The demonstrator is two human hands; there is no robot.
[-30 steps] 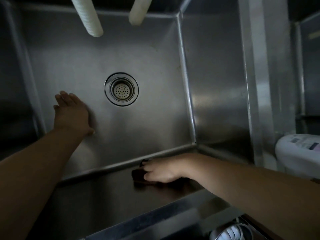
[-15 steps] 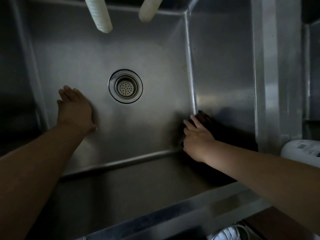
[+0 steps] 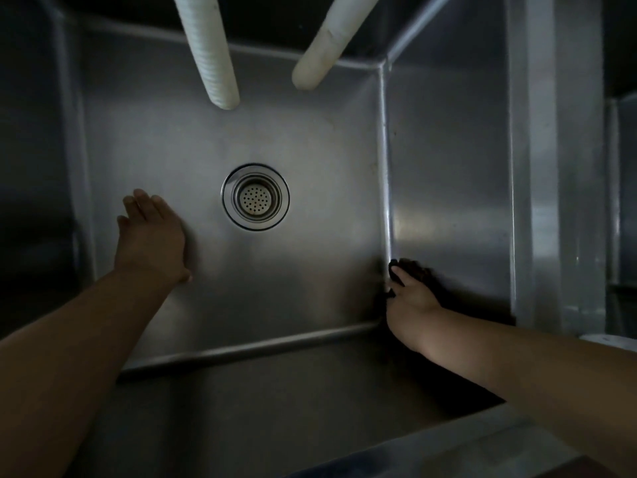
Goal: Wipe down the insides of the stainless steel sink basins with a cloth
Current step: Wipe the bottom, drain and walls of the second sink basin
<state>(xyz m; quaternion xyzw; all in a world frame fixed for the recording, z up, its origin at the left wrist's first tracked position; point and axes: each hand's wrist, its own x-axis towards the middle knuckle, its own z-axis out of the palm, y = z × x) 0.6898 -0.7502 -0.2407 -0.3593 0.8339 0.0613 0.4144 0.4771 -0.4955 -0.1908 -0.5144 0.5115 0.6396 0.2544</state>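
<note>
Head cam looks straight down into one sink basin (image 3: 310, 139), and the dark cloth (image 3: 415, 274) is bunched under the right hand (image 3: 410, 301), pressed flat against the right-hand wall just above the bottom corner where that wall meets the floor and the near wall. Fingers are laid over it, spread and mostly straight, more pinning than gripping, with cloth poking out past the fingertips. It's so dark there I can't make out the cloth's edges or how it's folded. My guess is it's soft, light and floppy, so it'll go wherever the palm pushes it and slide easily on smooth steel; best held with a flat palm over the middle so the edges don't roll under, or pinched by a bunched edge to dig into the seam. Left hand (image 3: 151, 236) is away on the other side of the drain strainer (image 3: 255, 197), open, palm down on the basin floor, holding nothing, looks like it's just bracing. Counting: one cloth, one drain, two white ribbed hoses (image 3: 210, 53) hanging in over the far edge, two hands. Only this one basin shows properly; a sliver of steel further right might be another, can't tell.
</note>
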